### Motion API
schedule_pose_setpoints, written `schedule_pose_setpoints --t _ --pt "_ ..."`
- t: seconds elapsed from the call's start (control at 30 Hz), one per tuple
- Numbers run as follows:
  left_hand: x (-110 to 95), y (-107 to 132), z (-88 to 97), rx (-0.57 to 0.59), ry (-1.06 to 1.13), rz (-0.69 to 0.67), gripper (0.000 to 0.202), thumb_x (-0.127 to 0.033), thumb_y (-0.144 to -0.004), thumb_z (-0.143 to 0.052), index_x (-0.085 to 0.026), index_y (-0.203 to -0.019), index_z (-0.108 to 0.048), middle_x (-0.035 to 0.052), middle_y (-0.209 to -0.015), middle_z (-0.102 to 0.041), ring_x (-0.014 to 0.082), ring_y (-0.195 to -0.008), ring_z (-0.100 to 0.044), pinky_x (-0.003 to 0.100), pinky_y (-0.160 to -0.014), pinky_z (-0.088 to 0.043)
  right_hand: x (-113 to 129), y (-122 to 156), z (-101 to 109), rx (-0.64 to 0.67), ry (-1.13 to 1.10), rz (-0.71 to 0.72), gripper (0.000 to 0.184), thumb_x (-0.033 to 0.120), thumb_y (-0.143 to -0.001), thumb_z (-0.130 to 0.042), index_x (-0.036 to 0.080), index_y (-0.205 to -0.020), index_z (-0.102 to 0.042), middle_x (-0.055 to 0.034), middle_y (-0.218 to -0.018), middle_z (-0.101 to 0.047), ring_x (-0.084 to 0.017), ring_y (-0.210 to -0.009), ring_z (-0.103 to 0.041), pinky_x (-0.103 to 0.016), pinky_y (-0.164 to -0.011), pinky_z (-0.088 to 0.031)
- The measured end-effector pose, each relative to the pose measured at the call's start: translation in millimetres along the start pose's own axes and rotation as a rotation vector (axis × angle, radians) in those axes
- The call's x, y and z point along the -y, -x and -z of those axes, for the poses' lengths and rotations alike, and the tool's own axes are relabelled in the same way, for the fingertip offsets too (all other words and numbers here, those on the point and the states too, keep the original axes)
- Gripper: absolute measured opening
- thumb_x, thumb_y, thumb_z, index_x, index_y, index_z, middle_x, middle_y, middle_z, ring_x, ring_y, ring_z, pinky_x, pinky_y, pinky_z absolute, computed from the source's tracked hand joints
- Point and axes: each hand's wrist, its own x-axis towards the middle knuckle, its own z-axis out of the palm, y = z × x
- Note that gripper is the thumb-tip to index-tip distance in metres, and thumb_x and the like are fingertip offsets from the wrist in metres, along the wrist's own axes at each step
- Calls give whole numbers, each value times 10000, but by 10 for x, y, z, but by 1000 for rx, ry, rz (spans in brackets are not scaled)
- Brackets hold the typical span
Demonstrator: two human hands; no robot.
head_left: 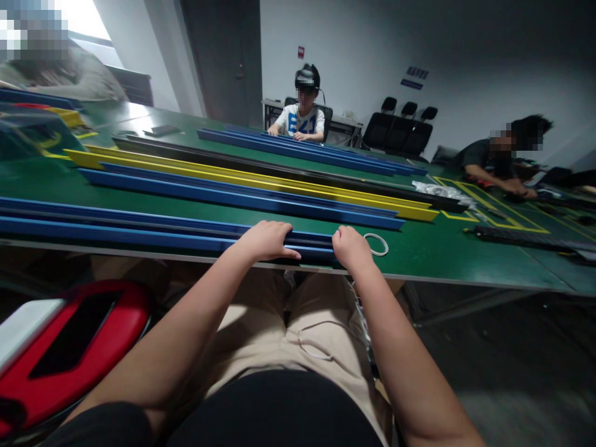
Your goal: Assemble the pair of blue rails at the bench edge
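My left hand (267, 241) lies palm-down over the near blue rail (139, 234) at the green table's front edge, its fingers curled over the rail. My right hand (352, 246) is closed round the right end of the same rail. A small white ring (376, 244) lies on the table just right of my right hand, touching or nearly touching it. A second blue rail (116, 215) runs alongside just behind the first one.
Further back lie more long rails: blue (242, 197), yellow (251, 179), black (288, 169) and blue (302, 149). The green table (442, 248) has yellow tape marks at the right. Three other people sit round it. A red and white object (69, 347) is at my left.
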Motion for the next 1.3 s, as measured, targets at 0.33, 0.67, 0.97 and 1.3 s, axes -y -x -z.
schedule_pose_setpoints --t 0.33,0.67,0.97,1.3 --pt "-28 22 24 -3 30 36 806 -832 -726 -583 -224 -1254 -622 118 -1206 -711 315 -1130 -656 358 -945 -454 415 53 51 9 21 169 515 436 -1042 -252 179 -1045 -699 -138 -1081 -723 -245 -1008 -658 -353 -892 -419" --pt "407 323 161 86 77 121 955 -703 -706 -691 -247 -1502 -425 108 -1406 -614 299 -1250 -591 351 -1011 -443 405 58 47 -42 -20 142 462 383 -1019 -328 160 -947 -726 -146 -1022 -748 -230 -970 -671 -329 -861 -417" --pt "429 477 114 -32 -83 174 812 -796 -720 -603 -218 -1291 -619 124 -1254 -688 339 -1164 -627 403 -1005 -445 333 78 -2 -89 -38 168 468 402 -1017 -330 170 -927 -726 -137 -987 -744 -242 -947 -663 -339 -841 -390" --pt "-277 40 -17 -84 -51 91 747 -806 -749 -586 -198 -1182 -625 131 -1149 -703 328 -1091 -637 403 -939 -430 -531 133 38 -64 66 133 422 367 -1005 -355 188 -924 -729 -102 -983 -747 -220 -927 -655 -316 -810 -373"
